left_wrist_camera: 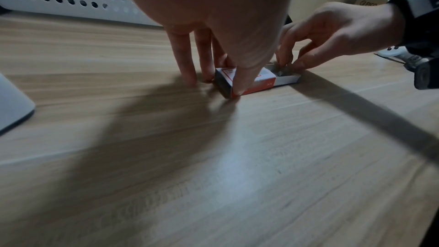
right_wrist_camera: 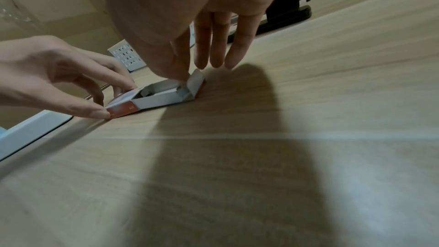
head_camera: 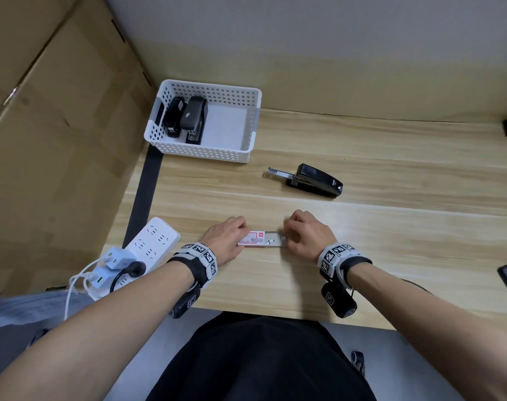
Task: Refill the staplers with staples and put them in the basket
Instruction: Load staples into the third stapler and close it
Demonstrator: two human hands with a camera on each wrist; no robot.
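left hand (head_camera: 224,238) pinches the staple box (head_camera: 250,242) sleeve on the desk (head_camera: 391,256); right hand (head_camera: 305,237) picks inside its tray (head_camera: 275,243). step: fetching staples. next: load open stapler (head_camera: 313,180), well apart.

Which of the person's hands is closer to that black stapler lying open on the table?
Right. The right hand works in the staple box's pulled-out tray, just below the open stapler; the left hand holds the box sleeve, farther left.

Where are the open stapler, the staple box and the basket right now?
open stapler (head_camera: 318,180): head view, on its black top cover.
staple box (head_camera: 253,241): head view, on the red and white sleeve between the hands.
basket (head_camera: 206,151): head view, on its perforated front wall.
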